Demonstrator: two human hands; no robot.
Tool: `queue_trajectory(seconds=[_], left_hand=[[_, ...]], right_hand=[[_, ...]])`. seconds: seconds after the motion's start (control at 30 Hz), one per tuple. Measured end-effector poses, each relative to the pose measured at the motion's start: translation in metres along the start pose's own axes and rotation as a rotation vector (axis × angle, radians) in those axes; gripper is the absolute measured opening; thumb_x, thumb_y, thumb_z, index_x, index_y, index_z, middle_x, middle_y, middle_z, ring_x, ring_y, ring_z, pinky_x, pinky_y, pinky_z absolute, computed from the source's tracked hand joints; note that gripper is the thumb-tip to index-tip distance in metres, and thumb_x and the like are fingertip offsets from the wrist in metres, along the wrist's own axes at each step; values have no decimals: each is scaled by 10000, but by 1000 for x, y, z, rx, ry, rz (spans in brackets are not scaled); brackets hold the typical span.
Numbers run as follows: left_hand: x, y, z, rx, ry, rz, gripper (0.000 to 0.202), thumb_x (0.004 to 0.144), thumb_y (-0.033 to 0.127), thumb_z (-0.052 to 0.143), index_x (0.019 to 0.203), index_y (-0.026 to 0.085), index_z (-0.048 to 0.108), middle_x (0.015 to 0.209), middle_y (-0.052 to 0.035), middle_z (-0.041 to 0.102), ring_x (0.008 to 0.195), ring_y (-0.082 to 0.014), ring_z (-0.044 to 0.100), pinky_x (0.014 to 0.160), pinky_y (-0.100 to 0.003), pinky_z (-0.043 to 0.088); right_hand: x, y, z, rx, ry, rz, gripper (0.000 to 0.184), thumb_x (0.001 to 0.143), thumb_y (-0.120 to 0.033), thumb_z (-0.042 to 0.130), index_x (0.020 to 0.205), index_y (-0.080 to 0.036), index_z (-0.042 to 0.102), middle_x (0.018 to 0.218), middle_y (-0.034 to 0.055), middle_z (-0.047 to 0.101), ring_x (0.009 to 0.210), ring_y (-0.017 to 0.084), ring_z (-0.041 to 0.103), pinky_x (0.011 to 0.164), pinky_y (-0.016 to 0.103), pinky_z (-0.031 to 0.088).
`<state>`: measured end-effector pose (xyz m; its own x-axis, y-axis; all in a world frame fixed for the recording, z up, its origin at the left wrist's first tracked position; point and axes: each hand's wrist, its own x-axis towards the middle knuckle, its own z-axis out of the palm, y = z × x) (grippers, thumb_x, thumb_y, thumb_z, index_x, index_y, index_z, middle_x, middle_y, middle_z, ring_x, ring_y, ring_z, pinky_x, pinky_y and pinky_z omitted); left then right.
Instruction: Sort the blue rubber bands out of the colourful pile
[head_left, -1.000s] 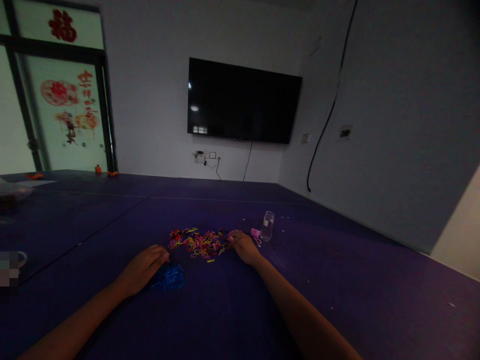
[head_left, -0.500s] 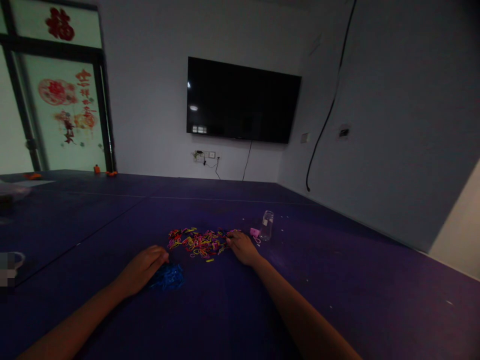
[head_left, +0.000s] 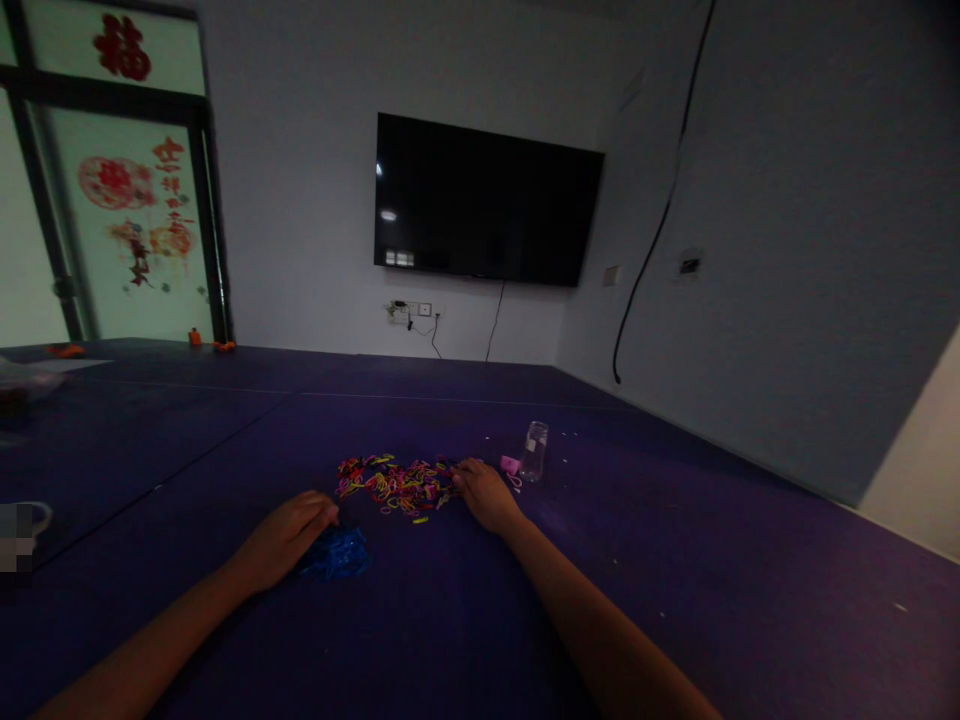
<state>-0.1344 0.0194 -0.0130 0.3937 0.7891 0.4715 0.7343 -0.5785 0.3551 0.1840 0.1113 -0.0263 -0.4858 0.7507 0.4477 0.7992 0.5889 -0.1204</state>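
A scatter of small coloured loops (head_left: 394,485), yellow, pink and red, lies on the dark purple table (head_left: 675,560). My right hand (head_left: 486,495) rests at the pile's right edge, fingers curled into the loops; what they pinch is too small to make out. My left hand (head_left: 285,535) lies palm down, fingers bent, its fingertips beside a separate heap of blue loops (head_left: 336,555). The room is dim.
A small clear bottle (head_left: 535,451) stands just right of the pile with a pink piece (head_left: 510,465) beside it. A black screen (head_left: 484,200) hangs on the far wall. Plastic items (head_left: 22,380) sit at the table's far left.
My right hand has edged slightly left into the coloured pile. My left hand has stayed by the blue heap.
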Motion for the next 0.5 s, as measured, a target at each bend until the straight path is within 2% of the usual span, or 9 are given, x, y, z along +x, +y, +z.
queue_trajectory(seconds=[0.13, 0.27, 0.37, 0.5], left_hand=[[0, -1, 0, 0, -6, -2, 465, 936, 429, 248, 760, 207, 616, 788, -13, 637, 786, -159, 579, 778, -284, 462], [0, -1, 0, -4, -10, -13, 466, 935, 439, 248, 764, 209, 615, 792, -12, 636, 788, -159, 580, 781, -284, 463], [0, 1, 0, 0, -17, -18, 468, 935, 439, 245, 762, 211, 615, 791, -10, 636, 791, -158, 579, 784, -278, 460], [0, 2, -1, 12, -18, -5, 468, 938, 428, 239, 752, 211, 610, 781, -9, 636, 785, -154, 574, 785, -272, 456]], right_hand=[[2, 5, 6, 42, 24, -14, 322, 951, -250, 352, 994, -173, 662, 1065, 95, 627, 1015, 183, 560, 919, 302, 398], [4, 12, 13, 94, 79, -51, 225, 869, -134, 470, 911, -182, 686, 1000, 80, 662, 1005, 183, 574, 920, 307, 413], [4, 15, 15, 139, 137, -37, 222, 799, -66, 517, 852, -182, 698, 922, 68, 685, 933, 186, 603, 886, 312, 441], [3, 18, 15, 191, 204, 26, 299, 764, -32, 517, 935, -190, 705, 961, 67, 696, 963, 189, 607, 909, 314, 439]])
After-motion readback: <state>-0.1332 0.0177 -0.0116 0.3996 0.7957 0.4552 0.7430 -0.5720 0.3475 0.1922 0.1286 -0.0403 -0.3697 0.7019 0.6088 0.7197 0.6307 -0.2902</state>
